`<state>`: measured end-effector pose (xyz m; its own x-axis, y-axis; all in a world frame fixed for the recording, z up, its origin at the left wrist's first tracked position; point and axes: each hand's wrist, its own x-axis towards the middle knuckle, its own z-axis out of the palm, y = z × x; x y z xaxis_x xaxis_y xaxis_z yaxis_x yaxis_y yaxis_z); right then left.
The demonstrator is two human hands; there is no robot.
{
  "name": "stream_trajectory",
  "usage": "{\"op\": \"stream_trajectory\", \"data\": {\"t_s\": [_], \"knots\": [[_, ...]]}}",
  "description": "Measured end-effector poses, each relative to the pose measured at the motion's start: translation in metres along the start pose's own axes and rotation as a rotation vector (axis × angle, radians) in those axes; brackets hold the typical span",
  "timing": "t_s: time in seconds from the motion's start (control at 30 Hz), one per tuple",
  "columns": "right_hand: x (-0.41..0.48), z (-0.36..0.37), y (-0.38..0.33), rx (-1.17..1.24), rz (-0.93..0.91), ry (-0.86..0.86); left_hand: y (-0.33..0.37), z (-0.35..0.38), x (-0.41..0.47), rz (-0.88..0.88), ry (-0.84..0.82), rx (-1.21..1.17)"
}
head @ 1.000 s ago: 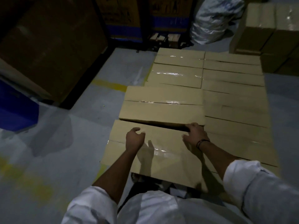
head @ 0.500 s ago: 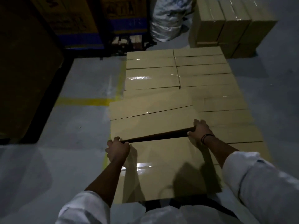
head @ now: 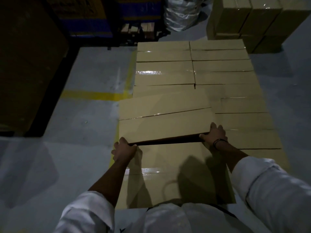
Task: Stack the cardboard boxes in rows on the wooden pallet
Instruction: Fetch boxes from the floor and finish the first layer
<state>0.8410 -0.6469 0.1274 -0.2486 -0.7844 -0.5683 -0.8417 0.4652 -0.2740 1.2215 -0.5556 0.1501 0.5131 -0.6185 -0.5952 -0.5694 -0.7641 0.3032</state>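
— Where's the cardboard box (head: 165, 120)?
— Raised and askew over the left side of the stacked rows (head: 220, 66). My left hand (head: 125, 149) and right hand (head: 214, 133) each grip one of its near corners.

Only one cam here, worn on the person's head, wide-angle, facing forward and tilted steeply down. Forearms enter from the bottom edge, so the left hand (head: 125, 149) and right hand (head: 214, 134) sit close, about mid-frame, gripping the nearest cardboard box (head: 165, 122). The rows of boxes (head: 193, 64) run away toward the top of the shot, grey floor (head: 84, 73) fills the left side, and another box stack (head: 244, 17) shows far off, top right.
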Motion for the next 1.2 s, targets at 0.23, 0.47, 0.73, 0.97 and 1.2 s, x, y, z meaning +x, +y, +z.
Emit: {"op": "stream_trajectory", "data": {"t_s": [0.23,0.47,0.73,0.97,1.2], "knots": [[-0.006,0.001,0.014,0.174,-0.031,-0.008,0.001,0.003,0.005,0.003,0.005,0.024],[-0.024,0.007,0.018,0.226,-0.017,0.028,-0.003,0.003,0.013,0.006,0.025,0.044],[-0.034,0.007,0.021,0.227,-0.012,0.061,-0.018,0.000,0.025,0.040,0.052,0.002],[-0.037,0.006,0.030,0.198,-0.017,0.077,-0.022,-0.001,0.018,0.082,0.094,-0.009],[-0.045,0.008,0.039,0.202,0.022,0.074,-0.019,-0.006,0.013,0.102,0.103,-0.022]]}}
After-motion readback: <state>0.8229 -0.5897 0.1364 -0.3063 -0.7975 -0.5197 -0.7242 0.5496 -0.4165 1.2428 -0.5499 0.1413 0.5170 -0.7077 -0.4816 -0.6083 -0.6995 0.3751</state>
